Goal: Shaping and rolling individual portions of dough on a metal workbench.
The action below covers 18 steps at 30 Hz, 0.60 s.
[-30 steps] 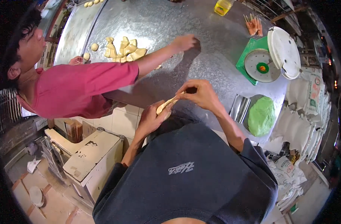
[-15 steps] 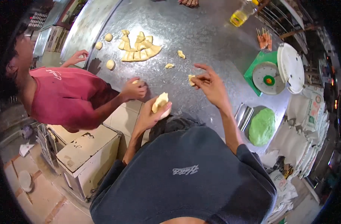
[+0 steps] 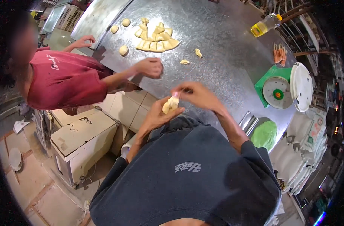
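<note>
My left hand [image 3: 158,115] is closed around a lumpy piece of pale dough [image 3: 169,105] above the near edge of the steel table [image 3: 217,45]. My right hand [image 3: 194,96] has its thumb and finger pinched at the top of that piece; a small pinkish spot there is too blurred to name. On the table ahead lie cut dough pieces [image 3: 157,45], several round dough balls [image 3: 123,50] and small scraps [image 3: 185,61]. At the right are a steel cylinder [image 3: 247,122] and a green dough mass [image 3: 263,135].
A co-worker in red [image 3: 62,83] stands left, one hand [image 3: 151,67] over the table. A green scale [image 3: 265,81] with white discs, an oil bottle [image 3: 264,27] and skewers [image 3: 280,54] line the right side. A worn cream cabinet [image 3: 81,139] stands low left, white sacks [image 3: 304,150] right.
My right hand carried a dough bit outward, then came back to the piece in my left hand. Scraps appeared on the table. The co-worker's hand drew back, then moved forward again. The view has shifted.
</note>
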Tool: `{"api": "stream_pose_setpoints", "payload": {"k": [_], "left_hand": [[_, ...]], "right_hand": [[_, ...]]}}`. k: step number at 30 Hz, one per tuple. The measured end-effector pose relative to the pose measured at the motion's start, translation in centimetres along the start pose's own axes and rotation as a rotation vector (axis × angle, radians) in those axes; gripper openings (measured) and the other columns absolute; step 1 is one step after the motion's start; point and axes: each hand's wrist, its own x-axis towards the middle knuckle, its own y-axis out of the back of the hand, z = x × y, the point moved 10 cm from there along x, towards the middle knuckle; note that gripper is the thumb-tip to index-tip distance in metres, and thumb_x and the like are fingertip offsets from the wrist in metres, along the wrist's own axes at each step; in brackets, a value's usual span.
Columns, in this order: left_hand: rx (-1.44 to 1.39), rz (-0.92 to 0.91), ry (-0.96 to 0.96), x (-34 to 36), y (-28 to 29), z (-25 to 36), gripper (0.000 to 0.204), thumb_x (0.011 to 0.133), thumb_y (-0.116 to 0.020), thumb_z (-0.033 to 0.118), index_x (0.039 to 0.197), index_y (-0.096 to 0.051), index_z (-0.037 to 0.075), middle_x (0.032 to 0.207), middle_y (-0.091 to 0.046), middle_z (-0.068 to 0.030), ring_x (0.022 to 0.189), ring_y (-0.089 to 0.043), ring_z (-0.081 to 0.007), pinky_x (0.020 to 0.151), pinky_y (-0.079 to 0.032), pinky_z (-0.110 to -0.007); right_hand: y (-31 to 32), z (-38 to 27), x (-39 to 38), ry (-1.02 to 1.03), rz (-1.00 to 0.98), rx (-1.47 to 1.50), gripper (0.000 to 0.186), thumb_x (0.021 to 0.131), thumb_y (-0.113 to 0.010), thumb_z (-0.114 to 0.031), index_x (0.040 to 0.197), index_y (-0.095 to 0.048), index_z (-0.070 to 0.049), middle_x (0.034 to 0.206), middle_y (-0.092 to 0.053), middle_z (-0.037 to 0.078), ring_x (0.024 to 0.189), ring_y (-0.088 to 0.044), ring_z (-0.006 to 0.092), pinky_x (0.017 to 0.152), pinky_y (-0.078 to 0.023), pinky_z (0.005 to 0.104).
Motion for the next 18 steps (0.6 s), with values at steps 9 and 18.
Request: {"api": "stream_pose_setpoints", "payload": {"k": [9,18], "left_hand": [[0.211,-0.054,-0.091,1.1,-1.1,2.3,0.05,0.086,-0.079,0.03,0.12,-0.065,-0.003,0.101,-0.074,-0.0193,0.092,-0.072,-0.0266,0.082,-0.054,-0.037],[0.256,-0.191,-0.203,0.3,-2.3,4.1,0.037,0.097,-0.07,0.03,0.121,-0.065,0.001,0.099,-0.071,-0.0087,0.091,-0.063,-0.0172,0.082,-0.051,-0.033]], "right_hand": [[-0.7,0.1,-2.9,0.08,0.018,-0.05,0.03,0.08,-0.078,-0.021,0.104,-0.072,-0.003,0.097,-0.072,0.016,0.086,-0.07,0.028,0.077,-0.053,0.038],[-0.5,2.3,-3.8,-0.075,-0.027,0.072,0.022,0.089,-0.075,-0.02,0.103,-0.072,-0.002,0.088,-0.071,0.01,0.081,-0.067,0.0174,0.073,-0.052,0.032]]}}
